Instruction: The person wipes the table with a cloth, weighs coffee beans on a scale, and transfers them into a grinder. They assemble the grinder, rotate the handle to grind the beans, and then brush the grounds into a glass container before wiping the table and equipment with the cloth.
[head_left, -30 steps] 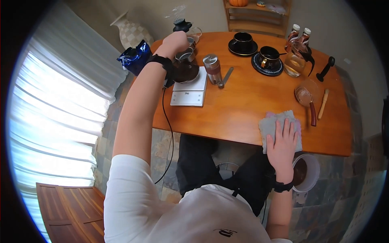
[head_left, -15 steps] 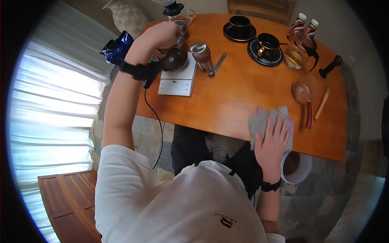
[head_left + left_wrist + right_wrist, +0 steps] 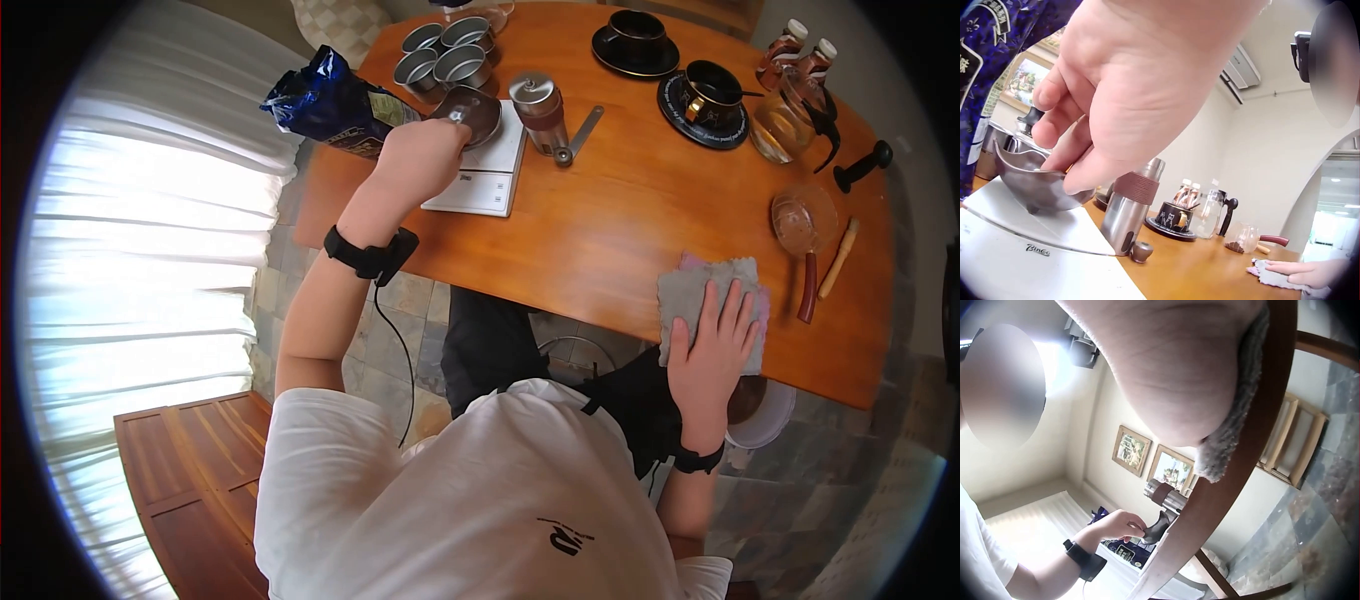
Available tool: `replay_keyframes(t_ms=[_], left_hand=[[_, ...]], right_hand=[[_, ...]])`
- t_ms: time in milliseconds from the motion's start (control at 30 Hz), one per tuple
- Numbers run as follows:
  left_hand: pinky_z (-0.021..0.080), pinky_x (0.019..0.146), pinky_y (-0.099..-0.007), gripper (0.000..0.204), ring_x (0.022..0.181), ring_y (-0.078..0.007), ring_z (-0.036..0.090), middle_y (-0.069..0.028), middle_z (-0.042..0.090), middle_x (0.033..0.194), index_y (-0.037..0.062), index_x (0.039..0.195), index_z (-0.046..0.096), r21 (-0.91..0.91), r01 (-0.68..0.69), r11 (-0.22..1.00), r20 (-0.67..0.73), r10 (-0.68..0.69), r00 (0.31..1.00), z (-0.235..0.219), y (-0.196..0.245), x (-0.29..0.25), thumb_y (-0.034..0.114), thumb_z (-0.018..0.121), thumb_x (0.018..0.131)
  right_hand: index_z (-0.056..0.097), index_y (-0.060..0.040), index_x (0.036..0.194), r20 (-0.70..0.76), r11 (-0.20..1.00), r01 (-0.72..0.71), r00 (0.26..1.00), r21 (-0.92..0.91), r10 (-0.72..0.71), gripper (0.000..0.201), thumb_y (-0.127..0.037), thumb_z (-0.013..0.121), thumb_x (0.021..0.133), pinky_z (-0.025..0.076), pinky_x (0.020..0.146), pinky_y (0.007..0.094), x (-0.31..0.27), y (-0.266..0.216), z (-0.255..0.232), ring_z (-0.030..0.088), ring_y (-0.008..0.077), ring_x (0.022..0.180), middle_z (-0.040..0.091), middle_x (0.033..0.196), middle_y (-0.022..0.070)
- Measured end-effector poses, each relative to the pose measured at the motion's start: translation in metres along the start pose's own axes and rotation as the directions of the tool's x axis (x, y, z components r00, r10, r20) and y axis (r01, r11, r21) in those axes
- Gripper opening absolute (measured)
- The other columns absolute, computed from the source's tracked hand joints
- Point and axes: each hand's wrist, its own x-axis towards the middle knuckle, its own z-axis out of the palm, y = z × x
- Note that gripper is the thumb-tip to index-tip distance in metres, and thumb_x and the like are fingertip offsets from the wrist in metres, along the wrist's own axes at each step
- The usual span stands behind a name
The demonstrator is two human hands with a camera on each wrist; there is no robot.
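Note:
My left hand (image 3: 415,165) pinches the near rim of a dark bowl (image 3: 472,112), which rests on the white scale (image 3: 485,185). In the left wrist view the thumb of the left hand (image 3: 1129,94) lies against the outside of the bowl (image 3: 1041,187) and the fingers curl over its rim. My right hand (image 3: 708,365) lies flat with spread fingers on a grey cloth (image 3: 690,290) at the table's front edge.
A blue bag (image 3: 335,105) and several metal cups (image 3: 462,66) stand around the bowl. To its right is a metal grinder (image 3: 540,110). Further right are black cups on saucers (image 3: 705,125), a glass pot (image 3: 782,125) and a red-handled strainer (image 3: 808,275).
My left hand has come back from over the metal cups to the near side of the bowl and taken its rim. My right hand remains on the cloth. The head view has shifted.

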Motion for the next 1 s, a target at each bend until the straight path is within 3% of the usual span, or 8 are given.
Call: replay_keyframes(t_ms=[467,567,633,700,767,800,867,1000], left_hand=[[0.054,0.066,-0.0402,0.013,0.082,-0.0304,0.068,-0.0099,0.067,0.095,0.0074,0.093,0.064,-0.032,-0.118,0.992,-0.077,0.116,0.990,-0.022,0.015,-0.012,0.013,0.067,0.081],[0.053,0.070,-0.0384,0.029,0.080,-0.0316,0.066,-0.0078,0.068,0.095,0.0092,0.111,0.066,-0.129,-0.164,0.978,-0.414,0.098,0.905,-0.067,0.009,0.000,0.014,0.071,0.083],[0.053,0.072,-0.0376,0.029,0.082,-0.0319,0.067,-0.0105,0.069,0.090,0.0077,0.114,0.066,-0.225,-0.057,0.973,-0.398,-0.039,0.917,-0.078,-0.011,0.033,0.017,0.068,0.086],[0.054,0.074,-0.0380,0.028,0.086,-0.0304,0.069,-0.0147,0.071,0.089,0.0062,0.115,0.067,-0.322,0.066,0.944,-0.256,-0.154,0.954,-0.071,-0.031,0.080,0.020,0.062,0.091],[0.054,0.078,-0.0386,0.029,0.092,-0.0279,0.070,-0.0161,0.072,0.098,0.0049,0.111,0.069,0.041,0.167,0.985,0.020,-0.168,0.986,-0.037,-0.052,0.118,0.023,0.056,0.093],[0.054,0.078,-0.0386,0.029,0.092,-0.0279,0.070,-0.0161,0.072,0.098,0.0049,0.111,0.069,0.036,0.167,0.985,0.006,-0.167,0.986,-0.022,-0.062,0.133,0.023,0.056,0.093],[0.052,0.078,-0.0389,0.031,0.092,-0.0261,0.069,-0.0149,0.072,0.098,0.0049,0.111,0.069,0.112,0.058,0.992,0.268,-0.086,0.960,0.001,-0.085,0.150,0.023,0.052,0.093],[0.050,0.077,-0.0366,0.033,0.086,-0.0243,0.066,-0.0108,0.071,0.098,0.0060,0.113,0.070,-0.087,0.278,0.957,0.372,-0.227,0.900,0.015,-0.095,0.160,0.022,0.052,0.090]], right_hand=[[0.045,-0.0048,0.144,0.008,0.999,-0.025,1.000,0.030,0.025,0.058,-0.036,0.053,0.096,0.019,0.115,0.0594,0.001,-0.002,-0.007,0.025,0.0439,0.144,0.031,0.156,0.0231],[0.045,-0.0048,0.145,0.008,0.998,-0.037,0.999,0.045,0.037,0.059,-0.036,0.054,0.095,0.019,0.115,0.0593,0.001,-0.003,-0.008,0.026,0.0435,0.144,0.031,0.156,0.0228],[0.045,-0.0049,0.145,-0.002,0.999,-0.025,1.000,0.036,0.025,0.060,-0.035,0.054,0.094,0.019,0.115,0.0592,0.002,-0.004,-0.009,0.026,0.0433,0.144,0.031,0.156,0.0226],[0.045,-0.0050,0.144,-0.017,0.999,-0.015,1.000,0.036,0.016,0.059,-0.035,0.054,0.094,0.019,0.115,0.0592,0.002,-0.005,-0.009,0.026,0.0435,0.144,0.031,0.156,0.0225],[0.045,-0.0051,0.144,-0.039,1.000,-0.008,0.999,0.026,0.009,0.059,-0.035,0.054,0.094,0.020,0.115,0.0592,0.001,-0.003,-0.008,0.027,0.0436,0.144,0.031,0.156,0.0225],[0.045,-0.0051,0.144,-0.035,1.000,-0.010,0.999,0.028,0.011,0.059,-0.036,0.054,0.094,0.020,0.115,0.0593,0.000,-0.002,-0.006,0.027,0.0437,0.144,0.031,0.156,0.0226],[0.046,-0.0051,0.143,-0.033,0.999,-0.021,0.999,0.027,0.022,0.059,-0.036,0.054,0.094,0.020,0.115,0.0594,0.000,0.000,-0.007,0.027,0.0438,0.144,0.032,0.155,0.0226],[0.046,-0.0052,0.143,-0.026,0.999,-0.016,1.000,0.046,0.018,0.059,-0.037,0.054,0.094,0.021,0.114,0.0600,-0.002,0.000,-0.006,0.028,0.0440,0.143,0.033,0.155,0.0230]])
